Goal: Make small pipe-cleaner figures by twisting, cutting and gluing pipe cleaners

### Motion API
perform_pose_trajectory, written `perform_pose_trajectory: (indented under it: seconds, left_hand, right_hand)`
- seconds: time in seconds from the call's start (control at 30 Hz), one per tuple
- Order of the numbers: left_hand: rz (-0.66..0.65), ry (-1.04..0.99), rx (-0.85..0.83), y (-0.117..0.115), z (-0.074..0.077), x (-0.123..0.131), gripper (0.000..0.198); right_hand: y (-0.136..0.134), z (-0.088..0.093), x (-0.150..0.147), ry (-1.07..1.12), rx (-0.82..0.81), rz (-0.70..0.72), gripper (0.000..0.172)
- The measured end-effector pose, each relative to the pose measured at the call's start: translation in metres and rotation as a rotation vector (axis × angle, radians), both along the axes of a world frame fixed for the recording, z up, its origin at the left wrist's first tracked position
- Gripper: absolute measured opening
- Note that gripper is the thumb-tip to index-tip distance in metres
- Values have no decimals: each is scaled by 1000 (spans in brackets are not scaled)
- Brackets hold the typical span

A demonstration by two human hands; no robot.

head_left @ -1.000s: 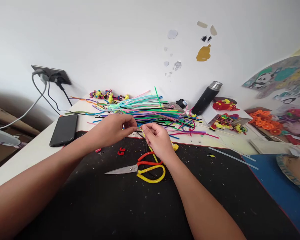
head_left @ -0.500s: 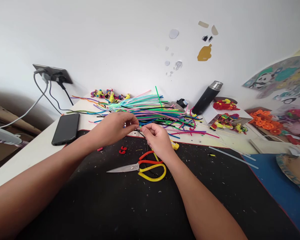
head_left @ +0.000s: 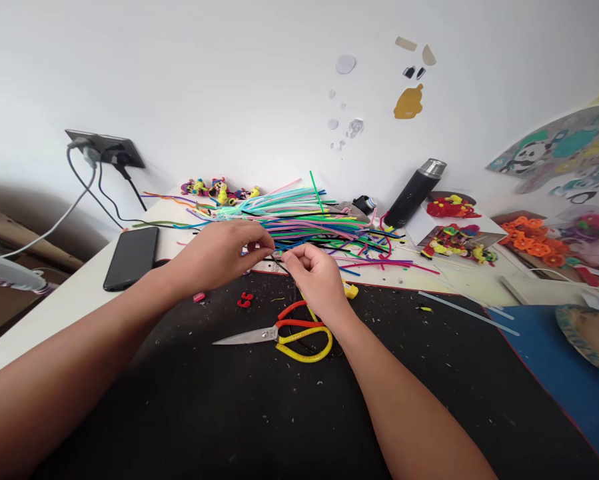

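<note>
My left hand [head_left: 229,250] and my right hand [head_left: 315,277] meet fingertip to fingertip above the mat's far edge. Both pinch a thin black pipe cleaner [head_left: 280,266], which shows as a short dark line between them; the exact grip is hidden by the fingers. Below them lie scissors [head_left: 264,334] with one red and one yellow handle, blades pointing left. Two small red curled pieces [head_left: 245,300] rest left of my right hand. A yellow object [head_left: 350,291] is partly covered by that hand.
Behind my hands lies a heap of coloured pipe cleaners [head_left: 289,223]. A phone [head_left: 131,259] is on the left, a black thermos [head_left: 415,193] at the back right. Small figures [head_left: 458,241] stand near a box. Translucent sticks [head_left: 469,313] cross the edge of the black mat [head_left: 204,413].
My left hand has shifted very slightly left, and the fingertips are a touch farther apart. The scissors and the pieces on the mat have stayed in place.
</note>
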State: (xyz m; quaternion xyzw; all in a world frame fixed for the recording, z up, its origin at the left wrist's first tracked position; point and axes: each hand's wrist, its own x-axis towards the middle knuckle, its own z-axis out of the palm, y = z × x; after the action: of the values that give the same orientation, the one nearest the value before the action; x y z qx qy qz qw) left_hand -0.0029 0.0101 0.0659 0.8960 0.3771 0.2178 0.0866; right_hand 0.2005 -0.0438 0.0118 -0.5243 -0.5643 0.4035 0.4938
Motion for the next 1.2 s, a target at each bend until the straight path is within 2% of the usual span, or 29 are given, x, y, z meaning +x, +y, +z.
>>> perform_pose_trajectory:
  seconds: [0.37,0.83,1.07,1.13,1.2]
  left_hand:
    - [-43,48,136,0,-4,1,30]
    - [-57,3,245,-3,-13,7,17]
    - [-46,11,475,-4,-29,16,25]
    - [-26,5,460,-5,-31,18,28]
    - [-3,-29,333,-6,-28,18,26]
  right_hand:
    - [-1,1,-2,-3,9,14,24]
    - [-3,-2,-7,1,-4,26,22]
    - [-2,-7,-10,38,-34,24,21]
    - [-2,-8,-10,46,-45,26,21]
    - [-2,-7,-10,47,-47,29,20]
